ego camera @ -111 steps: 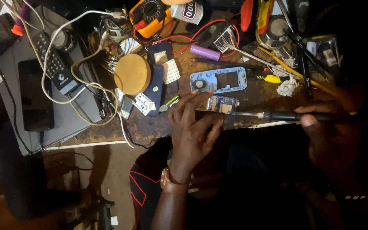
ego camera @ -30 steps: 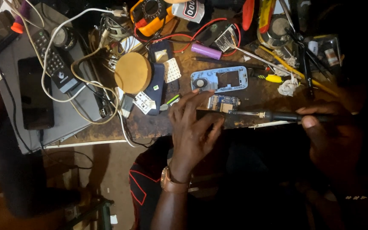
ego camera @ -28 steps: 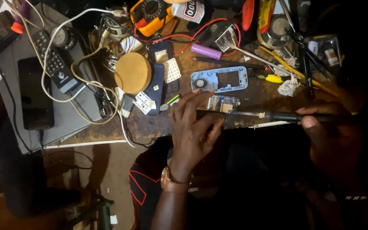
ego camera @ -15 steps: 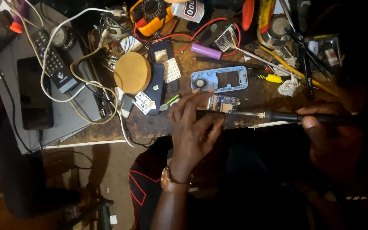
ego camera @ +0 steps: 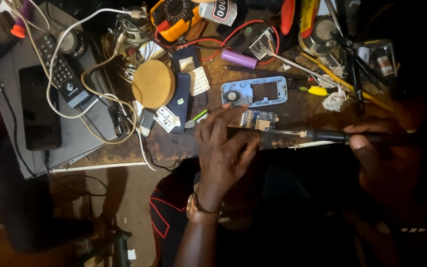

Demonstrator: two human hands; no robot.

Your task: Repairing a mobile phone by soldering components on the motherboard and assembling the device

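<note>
Head view, left to right: black phone (ego camera: 39, 114) on grey case; round tan disc (ego camera: 153, 84); left hand (ego camera: 223, 148), fingers spread, resting on the bench (ego camera: 174, 143) edge beside a small circuit board (ego camera: 259, 120); blue phone frame (ego camera: 255, 92) just beyond; right hand (ego camera: 386, 158) closed around a soldering iron (ego camera: 317, 134), tip at the board.

You had two hands at the worktop (ego camera: 183, 143): left hand (ego camera: 223, 148), right hand (ego camera: 386, 163). There lay one soldering iron (ego camera: 322, 134), one circuit board (ego camera: 259, 119), one blue phone frame (ego camera: 255, 91), one purple battery cell (ego camera: 239, 58), one round tan disc (ego camera: 153, 84), one remote control (ego camera: 62, 74).
</note>
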